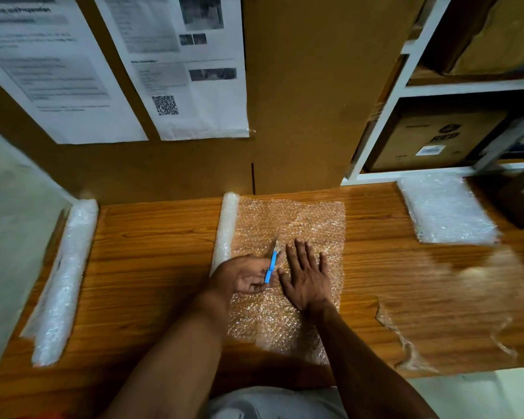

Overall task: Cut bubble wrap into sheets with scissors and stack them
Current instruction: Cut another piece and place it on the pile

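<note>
1. Left hand (248, 275) gripping blue-handled scissors (271, 263), fingers curled round the handle, blades pointing away along the bubble wrap sheet (288, 267), close beside the roll (226, 229), probably to cut the sheet free there.
2. Right hand (307, 276) pressing flat on the sheet, fingers straight and spread, just right of the blades, likely to keep the wrap from sliding.
3. Stack of cut sheets (446, 211) lying at far right of the worktop (152, 255), well apart.
4. Second roll (61, 282) lying along the left edge.
5. Loose clear plastic scrap (406, 343) near the front right edge; bare wood between sheet and stack, room for carrying across.
</note>
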